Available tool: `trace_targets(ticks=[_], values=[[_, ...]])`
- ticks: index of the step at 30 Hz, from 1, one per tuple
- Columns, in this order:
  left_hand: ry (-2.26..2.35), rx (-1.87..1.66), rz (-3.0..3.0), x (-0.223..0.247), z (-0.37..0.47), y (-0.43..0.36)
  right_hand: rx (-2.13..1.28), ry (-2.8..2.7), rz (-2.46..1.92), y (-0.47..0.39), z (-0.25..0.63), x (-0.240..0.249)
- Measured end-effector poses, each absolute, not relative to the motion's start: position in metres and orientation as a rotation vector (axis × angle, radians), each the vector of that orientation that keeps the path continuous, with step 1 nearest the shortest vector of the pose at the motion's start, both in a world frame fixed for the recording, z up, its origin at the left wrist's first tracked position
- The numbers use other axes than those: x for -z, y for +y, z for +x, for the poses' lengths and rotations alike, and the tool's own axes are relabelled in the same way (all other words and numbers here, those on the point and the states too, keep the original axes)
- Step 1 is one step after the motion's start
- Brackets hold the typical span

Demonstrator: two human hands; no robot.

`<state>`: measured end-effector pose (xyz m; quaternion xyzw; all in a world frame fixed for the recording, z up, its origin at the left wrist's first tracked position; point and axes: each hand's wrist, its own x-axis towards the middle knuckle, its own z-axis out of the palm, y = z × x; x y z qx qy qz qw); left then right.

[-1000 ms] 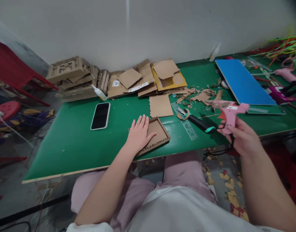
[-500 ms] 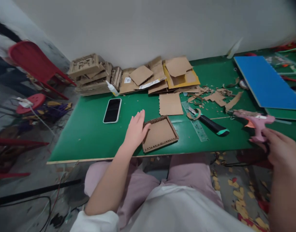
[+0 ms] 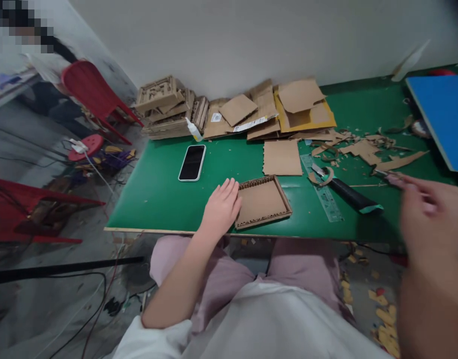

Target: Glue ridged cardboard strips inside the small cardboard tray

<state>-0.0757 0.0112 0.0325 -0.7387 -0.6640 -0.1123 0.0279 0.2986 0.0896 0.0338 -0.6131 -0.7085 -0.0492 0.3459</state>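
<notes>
My left hand lies flat against the left wall of a shallow cardboard tray, its fingers stretched out and holding nothing. The tray sits near the table's front edge, and corrugated edges show along its low walls. At the right, my right hand is closed around a pink hot glue gun; most of the gun is hidden behind the hand, with its nozzle pointing left. Between the hands lie a black and green utility knife, a clear ruler and a square cardboard piece.
Along the wall stand stacked cardboard pieces, a white glue bottle and folded cardboard. A phone lies at left. Cardboard scraps and a blue board are at right. A person sits beyond a red chair.
The view has turned left. My right hand has moved from beside the glue gun's handle up over its body, and the gun is now mostly covered. The left hand stays at the tray.
</notes>
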Motion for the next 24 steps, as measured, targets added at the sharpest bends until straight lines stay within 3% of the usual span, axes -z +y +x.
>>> trace_targets(ticks=[3, 7, 12, 24], values=[[-2.074, 0.134, -2.303, -0.034, -0.062, 0.011, -0.061, -2.091, -1.142, 0.094, 0.209, -0.048], [-2.156, -0.004, -2.258, -0.03, -0.051, 0.013, -0.159, -2.534, -0.707, 0.115, 0.133, -0.028], [-2.164, -0.019, -2.245, -0.025, -0.051, 0.015, -0.094, -2.781, -0.723, 0.123, 0.112, -0.008], [-2.163, -0.025, -2.263, -0.03, -0.051, 0.018, -0.022, -2.896, -0.746, 0.12, 0.112, -0.016]])
